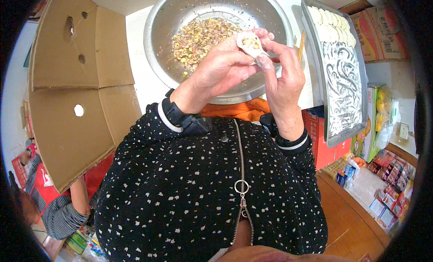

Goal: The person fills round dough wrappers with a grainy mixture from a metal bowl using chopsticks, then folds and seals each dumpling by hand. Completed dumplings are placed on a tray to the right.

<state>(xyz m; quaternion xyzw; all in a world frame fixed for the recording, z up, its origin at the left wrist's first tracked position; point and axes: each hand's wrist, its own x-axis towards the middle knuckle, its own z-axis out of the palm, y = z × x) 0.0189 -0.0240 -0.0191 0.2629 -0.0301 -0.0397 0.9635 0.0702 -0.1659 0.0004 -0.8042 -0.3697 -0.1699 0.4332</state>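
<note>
Over the steel basin, my left hand (216,67) and my right hand (286,67) together hold a dumpling wrapper (254,51). Its round mouth faces up and is partly open, with pale filling (249,42) visible inside. My right thumb and fingers pinch the wrapper's right side, while my left fingers support it from the left. White flour dusts the fingertips of both hands. Below them, the wide basin (155,56) holds a chopped filling mix (192,42) with yellow bits. Wooden chopsticks (301,45) show beyond my right hand, their lower part hidden.
A floured metal tray (341,89) at the right bears rows of dumplings (333,23) at its far end. Folded cardboard (77,59) stands at the left. Behind it, another person (64,208) wears striped sleeves. An orange cloth (236,109) and a red box (326,140) lie nearer me.
</note>
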